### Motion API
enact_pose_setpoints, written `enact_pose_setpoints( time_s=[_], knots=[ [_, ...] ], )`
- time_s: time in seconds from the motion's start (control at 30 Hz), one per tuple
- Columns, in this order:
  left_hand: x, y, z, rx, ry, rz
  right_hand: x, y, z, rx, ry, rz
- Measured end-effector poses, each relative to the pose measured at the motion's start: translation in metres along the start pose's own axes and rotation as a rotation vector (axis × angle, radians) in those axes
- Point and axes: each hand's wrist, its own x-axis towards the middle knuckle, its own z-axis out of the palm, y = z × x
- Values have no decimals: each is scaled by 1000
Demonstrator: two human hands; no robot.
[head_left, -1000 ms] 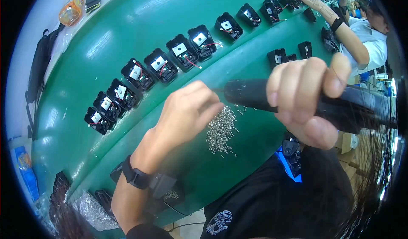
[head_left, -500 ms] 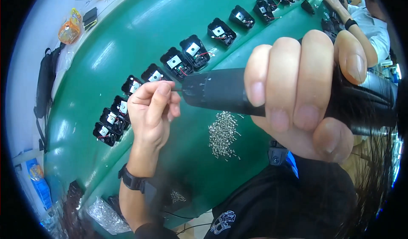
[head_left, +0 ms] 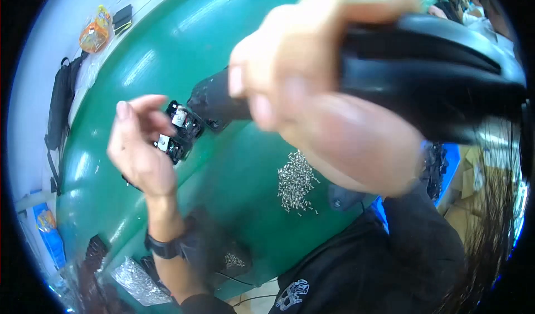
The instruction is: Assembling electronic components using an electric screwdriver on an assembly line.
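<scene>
A black electric screwdriver [head_left: 412, 82] stretches across the upper part of the head view, very close to the camera. My right hand [head_left: 312, 74] is wrapped round its body and blurred by motion. The tool's nose points left, in front of the row of black plastic housings; its bit cannot be made out. Left of that nose, my left hand [head_left: 142, 146] has its fingers apart and seems to hold nothing. Just past its fingers lie black housings [head_left: 186, 121] with white square parts inside. A heap of small silver screws [head_left: 297, 183] lies below the tool.
Everything lies on a green tabletop [head_left: 128, 202]. A smaller screw pile [head_left: 234, 259] and a clear plastic bag [head_left: 139, 280] are at the lower left. A black pouch [head_left: 64, 102] and an orange packet [head_left: 93, 37] lie beyond the left edge. A blue bin [head_left: 450, 163] stands right.
My left hand has left the screwdriver's tip, moving left and down with its fingers spreading. My right hand has swung the screwdriver leftward; it now covers most of the housings.
</scene>
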Motion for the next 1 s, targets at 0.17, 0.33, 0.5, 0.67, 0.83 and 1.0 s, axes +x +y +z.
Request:
enact_pose_setpoints(
  time_s=[0.17, 0.33, 0.5, 0.67, 0.83, 1.0],
  knots=[
    [13, -16, -15, 540, -161, 152, -12, 19, 16, 325, 72, 343],
    [13, -40, -12, 660, -271, 246, -19, 27, 11, 183, -122, 439],
    [13, -50, -19, 649, -343, 310, -26, 32, 15, 314, -147, 452],
    [11, -50, -12, 673, -363, 423, -32, 44, 22, 240, -158, 516],
    [7, -51, -19, 751, -397, 374, -34, 43, 31, 266, -184, 577],
    [11, -50, -17, 683, -350, 460, -30, 42, 33, 392, -15, 414]
  ],
)
